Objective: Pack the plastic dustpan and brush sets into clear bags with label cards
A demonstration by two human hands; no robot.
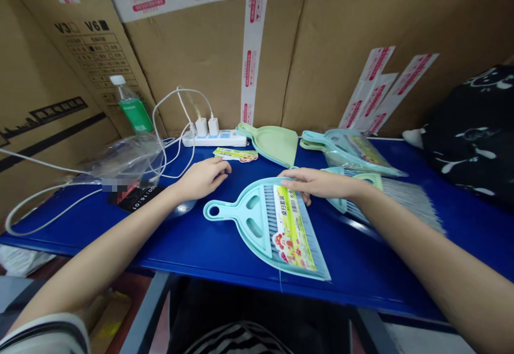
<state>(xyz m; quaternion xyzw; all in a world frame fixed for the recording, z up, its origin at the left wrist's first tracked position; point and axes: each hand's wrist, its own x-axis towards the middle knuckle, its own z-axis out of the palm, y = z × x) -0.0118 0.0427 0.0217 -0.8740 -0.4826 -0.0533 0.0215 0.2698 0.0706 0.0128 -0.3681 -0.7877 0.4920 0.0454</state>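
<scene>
A light blue dustpan and brush set in a clear bag, with a colourful label card, lies on the blue table in front of me. My right hand rests with fingers stretched flat on its top edge. My left hand lies on the table left of it, fingers loosely curled with nothing in them, just below a loose printed label card.
A green dustpan lies behind, another bagged blue set and a grey-bristled brush at right. A power strip with chargers and white cables, a green bottle, a plastic bag, cardboard walls, a black bag.
</scene>
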